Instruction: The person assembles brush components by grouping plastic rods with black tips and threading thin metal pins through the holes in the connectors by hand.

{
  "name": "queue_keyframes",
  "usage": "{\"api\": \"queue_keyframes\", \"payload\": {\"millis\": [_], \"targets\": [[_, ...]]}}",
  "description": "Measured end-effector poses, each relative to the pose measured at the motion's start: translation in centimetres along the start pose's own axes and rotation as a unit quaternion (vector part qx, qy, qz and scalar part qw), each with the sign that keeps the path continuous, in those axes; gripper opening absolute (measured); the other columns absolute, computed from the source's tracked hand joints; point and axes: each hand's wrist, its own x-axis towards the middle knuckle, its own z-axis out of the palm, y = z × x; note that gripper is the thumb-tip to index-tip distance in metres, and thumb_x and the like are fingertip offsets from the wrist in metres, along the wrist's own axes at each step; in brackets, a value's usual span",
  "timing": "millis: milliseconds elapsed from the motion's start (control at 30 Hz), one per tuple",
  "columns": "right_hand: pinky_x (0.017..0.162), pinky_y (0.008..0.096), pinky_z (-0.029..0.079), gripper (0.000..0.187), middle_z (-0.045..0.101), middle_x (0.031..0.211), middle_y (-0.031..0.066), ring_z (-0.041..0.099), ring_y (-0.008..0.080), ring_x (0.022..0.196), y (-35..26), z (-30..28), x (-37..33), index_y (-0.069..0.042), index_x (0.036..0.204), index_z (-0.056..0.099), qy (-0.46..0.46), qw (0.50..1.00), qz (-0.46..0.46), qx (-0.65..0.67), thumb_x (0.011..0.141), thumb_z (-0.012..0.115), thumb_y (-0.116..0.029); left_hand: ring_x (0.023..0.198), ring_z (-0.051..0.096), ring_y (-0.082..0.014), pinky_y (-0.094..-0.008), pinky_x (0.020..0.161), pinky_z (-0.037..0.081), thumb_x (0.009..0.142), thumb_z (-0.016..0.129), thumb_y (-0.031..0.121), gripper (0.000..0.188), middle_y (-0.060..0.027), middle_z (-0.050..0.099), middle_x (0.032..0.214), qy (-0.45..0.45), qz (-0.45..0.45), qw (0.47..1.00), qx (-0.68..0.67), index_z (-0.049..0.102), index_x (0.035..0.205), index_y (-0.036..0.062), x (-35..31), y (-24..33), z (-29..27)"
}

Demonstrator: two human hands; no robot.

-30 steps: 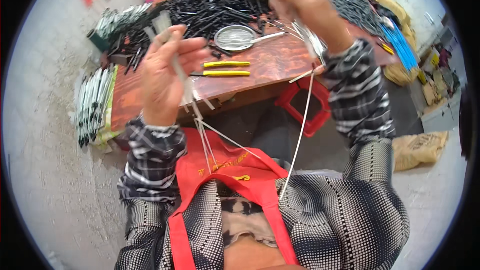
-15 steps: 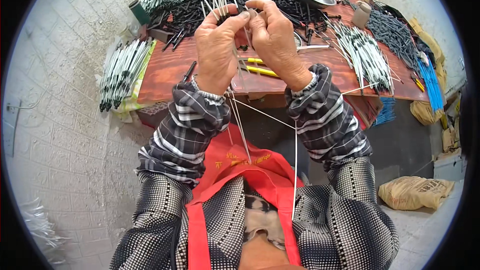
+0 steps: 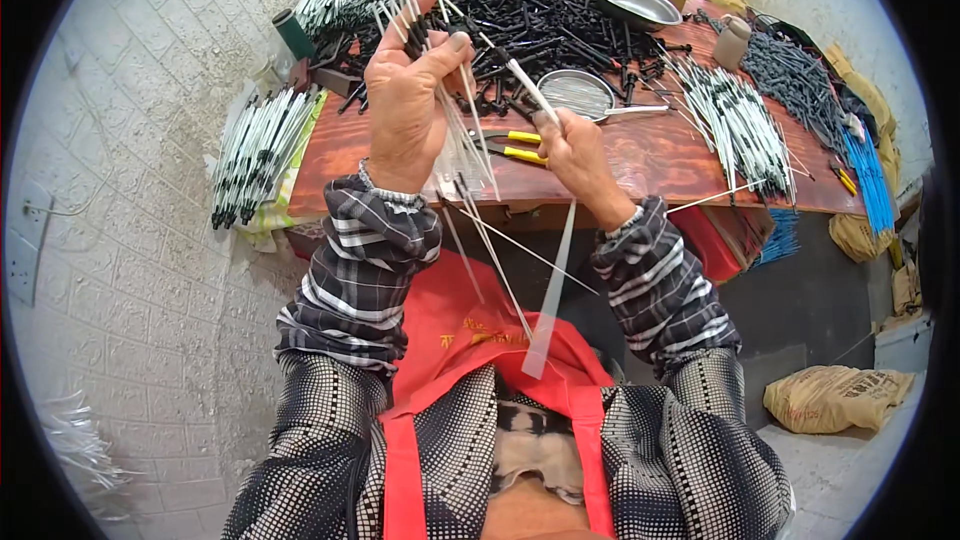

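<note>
My left hand (image 3: 408, 120) is raised over the near edge of the table, its fingers closed round several thin white rods (image 3: 455, 120) with black end pieces. To its right, my right hand (image 3: 580, 162) pinches a white rod (image 3: 528, 85) whose black end (image 3: 495, 50) points up toward the left hand. Below the right hand, a pale streak, smeared by motion, hangs over the red apron (image 3: 500, 340). Yellow-handled pliers (image 3: 515, 145) lie on the table between the hands. Just behind them sits a round metal dish (image 3: 576, 92) with thin pieces in it.
Black plastic parts (image 3: 560, 30) are heaped across the back of the reddish table (image 3: 340, 145). Bundles of white rods lie at left (image 3: 260, 155) and right (image 3: 735, 120). A metal bowl (image 3: 635, 2), a beige bottle (image 3: 732, 43) and grey parts (image 3: 790, 75) are farther off.
My right hand has parted from the left, moving right and toward me with a rod. The left hand has shifted slightly left, still holding its bundle.
</note>
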Motion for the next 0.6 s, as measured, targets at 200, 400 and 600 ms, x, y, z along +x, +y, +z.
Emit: {"api": "queue_keyframes", "payload": {"millis": [200,400,600], "targets": [[0.057,0.0524,0.047,0.018,0.062,0.068,0.0215,0.062,0.0428,0.063,2.0,-0.6,2.8,-0.004,0.087,0.051,0.111,0.98,-0.076,-0.147,0.092,0.053,-0.021,0.064,0.058,-0.0153,-0.0268,0.051,0.046,0.089,0.059,-0.002,0.03,-0.0047,0.058,0.08,0.087,-0.025,0.995,0.047,0.054,0.118,0.001,0.4,-2.7,2.0],[0.059,0.0484,0.051,0.019,0.063,0.074,0.0164,0.064,0.0367,0.067,5.3,-2.8,0.3,-0.005,0.102,0.056,0.204,0.962,-0.154,-0.098,0.086,0.058,-0.016,0.057,0.034,-0.0099,-0.0251,0.051,0.031,0.098,0.051,0.011,0.022,-0.0015,0.046,0.076,-0.07,-0.135,0.977,-0.152,0.054,0.118,0.0036,-1.0,-2.7,2.2],[0.066,0.0447,0.051,0.028,0.061,0.072,0.017,0.064,0.0348,0.074,6.1,-7.4,-5.6,-0.003,0.106,0.057,0.251,0.947,-0.175,-0.094,0.083,0.063,-0.016,0.057,0.036,-0.0096,-0.0255,0.05,0.03,0.103,0.044,0.016,0.023,-0.0023,0.046,0.074,-0.196,-0.104,0.964,-0.149,0.053,0.122,0.0062,-4.8,-1.3,8.3]]}}
